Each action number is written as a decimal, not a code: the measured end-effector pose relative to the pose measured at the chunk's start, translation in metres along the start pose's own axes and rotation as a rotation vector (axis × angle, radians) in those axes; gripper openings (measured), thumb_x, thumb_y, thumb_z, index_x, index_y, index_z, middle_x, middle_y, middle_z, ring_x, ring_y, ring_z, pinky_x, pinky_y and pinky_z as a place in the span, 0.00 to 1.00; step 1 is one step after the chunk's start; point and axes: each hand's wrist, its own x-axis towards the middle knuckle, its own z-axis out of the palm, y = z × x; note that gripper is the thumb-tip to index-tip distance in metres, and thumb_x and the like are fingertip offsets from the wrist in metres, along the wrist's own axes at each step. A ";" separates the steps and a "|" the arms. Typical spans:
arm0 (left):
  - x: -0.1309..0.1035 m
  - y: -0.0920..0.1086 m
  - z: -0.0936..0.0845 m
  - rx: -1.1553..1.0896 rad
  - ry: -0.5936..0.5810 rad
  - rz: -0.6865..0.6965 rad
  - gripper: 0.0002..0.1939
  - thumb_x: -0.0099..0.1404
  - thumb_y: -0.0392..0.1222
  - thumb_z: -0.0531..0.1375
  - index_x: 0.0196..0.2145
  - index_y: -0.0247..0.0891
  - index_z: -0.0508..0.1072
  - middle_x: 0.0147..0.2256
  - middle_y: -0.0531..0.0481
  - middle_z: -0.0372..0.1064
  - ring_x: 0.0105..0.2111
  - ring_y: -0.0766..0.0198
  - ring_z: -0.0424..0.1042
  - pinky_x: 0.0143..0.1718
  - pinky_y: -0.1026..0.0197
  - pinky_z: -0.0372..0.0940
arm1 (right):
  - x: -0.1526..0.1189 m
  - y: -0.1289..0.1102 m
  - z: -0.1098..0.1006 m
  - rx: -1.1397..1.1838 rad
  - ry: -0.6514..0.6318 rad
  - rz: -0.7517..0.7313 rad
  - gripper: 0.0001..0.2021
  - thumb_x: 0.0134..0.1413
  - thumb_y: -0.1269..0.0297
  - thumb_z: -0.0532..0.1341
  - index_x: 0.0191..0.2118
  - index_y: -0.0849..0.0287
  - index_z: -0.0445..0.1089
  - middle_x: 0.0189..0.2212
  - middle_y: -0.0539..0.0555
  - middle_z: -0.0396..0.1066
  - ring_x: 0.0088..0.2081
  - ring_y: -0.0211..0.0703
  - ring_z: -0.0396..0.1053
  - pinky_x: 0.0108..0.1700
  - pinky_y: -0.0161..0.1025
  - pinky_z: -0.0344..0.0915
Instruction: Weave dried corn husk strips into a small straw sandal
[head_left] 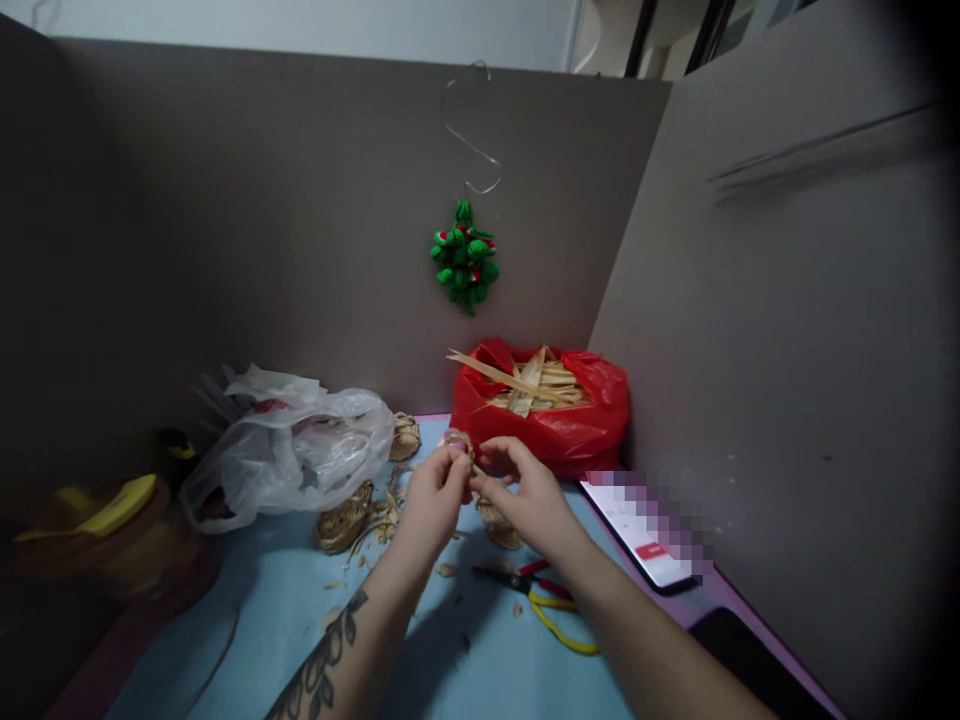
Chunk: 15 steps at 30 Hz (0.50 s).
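My left hand (437, 492) pinches a small woven straw piece (466, 446) with something pink beside it, above the blue table surface (300, 620). Close on its right, my right hand (525, 488) has its thumb and a finger near together at the lower edge of that piece; what they hold is too small to make out. Below the right hand lies a coiled straw bundle (499, 525), partly hidden. Scissors (551, 600) with yellow and red handles rest on the blue surface under my right forearm.
A red bag (540, 440) of straw strips stands behind my hands. To the left are a clear plastic bag (300, 455), straw coils (343, 520) and a brown container (127, 530). A phone (645, 540) lies right. A green ornament (465, 260) hangs on the partition.
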 end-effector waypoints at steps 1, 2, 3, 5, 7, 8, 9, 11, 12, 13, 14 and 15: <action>-0.002 0.002 0.001 0.063 -0.016 0.021 0.13 0.62 0.46 0.52 0.23 0.37 0.62 0.19 0.57 0.58 0.20 0.70 0.58 0.23 0.67 0.54 | 0.003 0.002 -0.001 0.106 -0.053 0.078 0.11 0.45 0.62 0.62 0.37 0.59 0.68 0.30 0.52 0.69 0.32 0.42 0.67 0.33 0.37 0.65; -0.003 0.004 0.002 0.129 -0.024 0.044 0.12 0.62 0.45 0.52 0.23 0.37 0.62 0.19 0.57 0.58 0.20 0.69 0.59 0.23 0.67 0.54 | 0.004 0.004 -0.002 0.182 -0.094 0.140 0.09 0.45 0.62 0.62 0.34 0.59 0.67 0.27 0.50 0.69 0.28 0.40 0.67 0.30 0.36 0.64; -0.005 0.006 0.003 0.196 -0.023 0.066 0.12 0.62 0.44 0.51 0.23 0.37 0.62 0.19 0.56 0.59 0.21 0.69 0.59 0.24 0.67 0.54 | 0.005 0.005 -0.003 0.224 -0.111 0.178 0.08 0.45 0.62 0.61 0.31 0.60 0.68 0.24 0.49 0.68 0.26 0.38 0.65 0.28 0.35 0.62; -0.007 0.007 0.002 0.311 -0.005 0.100 0.12 0.62 0.43 0.51 0.23 0.37 0.63 0.20 0.55 0.61 0.21 0.68 0.60 0.25 0.66 0.54 | 0.006 0.005 -0.004 0.232 -0.099 0.200 0.06 0.45 0.62 0.61 0.27 0.60 0.68 0.21 0.48 0.67 0.24 0.37 0.64 0.27 0.33 0.60; -0.007 0.006 0.002 0.369 0.011 0.101 0.12 0.62 0.43 0.51 0.23 0.37 0.64 0.20 0.55 0.63 0.21 0.67 0.61 0.25 0.66 0.54 | 0.005 0.004 -0.005 0.192 -0.075 0.178 0.06 0.44 0.63 0.61 0.25 0.61 0.68 0.21 0.48 0.67 0.24 0.36 0.63 0.27 0.33 0.59; -0.007 0.005 0.001 0.367 0.013 0.086 0.12 0.62 0.44 0.51 0.23 0.37 0.65 0.20 0.55 0.64 0.22 0.67 0.62 0.25 0.66 0.54 | 0.005 0.003 -0.005 0.164 -0.067 0.158 0.06 0.45 0.64 0.61 0.25 0.61 0.69 0.20 0.48 0.67 0.24 0.37 0.63 0.27 0.33 0.59; -0.007 0.004 0.002 0.350 0.012 0.065 0.13 0.62 0.45 0.51 0.23 0.37 0.66 0.20 0.54 0.65 0.22 0.66 0.63 0.25 0.66 0.55 | 0.005 0.003 -0.006 0.126 -0.057 0.130 0.05 0.45 0.65 0.60 0.25 0.61 0.69 0.21 0.48 0.67 0.25 0.37 0.64 0.27 0.33 0.60; -0.005 0.002 0.002 0.315 0.002 0.016 0.13 0.61 0.46 0.51 0.23 0.37 0.67 0.20 0.53 0.66 0.22 0.66 0.65 0.24 0.66 0.56 | 0.004 0.002 -0.005 0.019 -0.026 0.051 0.05 0.47 0.67 0.58 0.24 0.60 0.69 0.22 0.49 0.68 0.27 0.38 0.64 0.29 0.33 0.60; -0.005 0.002 0.002 0.307 -0.005 -0.002 0.14 0.61 0.46 0.51 0.23 0.37 0.67 0.20 0.53 0.67 0.22 0.65 0.65 0.24 0.66 0.56 | 0.004 0.003 -0.005 -0.033 -0.010 0.009 0.05 0.47 0.68 0.57 0.24 0.60 0.68 0.22 0.49 0.68 0.28 0.38 0.65 0.31 0.34 0.60; -0.004 0.002 0.002 0.309 -0.013 -0.014 0.14 0.60 0.46 0.52 0.23 0.36 0.68 0.20 0.52 0.67 0.22 0.65 0.65 0.24 0.66 0.56 | 0.004 0.004 -0.004 -0.078 0.005 -0.025 0.05 0.47 0.69 0.56 0.24 0.59 0.68 0.23 0.50 0.68 0.28 0.39 0.65 0.32 0.34 0.60; -0.004 0.003 0.002 0.319 -0.022 -0.019 0.14 0.60 0.46 0.52 0.23 0.36 0.68 0.20 0.52 0.67 0.22 0.65 0.65 0.24 0.66 0.57 | 0.005 0.005 -0.004 -0.111 0.018 -0.050 0.05 0.48 0.69 0.56 0.24 0.59 0.67 0.24 0.50 0.67 0.29 0.39 0.65 0.32 0.34 0.60; -0.003 0.003 0.002 0.329 -0.028 -0.011 0.13 0.60 0.45 0.53 0.23 0.36 0.68 0.20 0.52 0.67 0.22 0.65 0.65 0.24 0.66 0.57 | 0.005 0.005 -0.003 -0.128 0.027 -0.063 0.05 0.48 0.70 0.55 0.24 0.59 0.66 0.24 0.50 0.67 0.29 0.39 0.65 0.33 0.34 0.60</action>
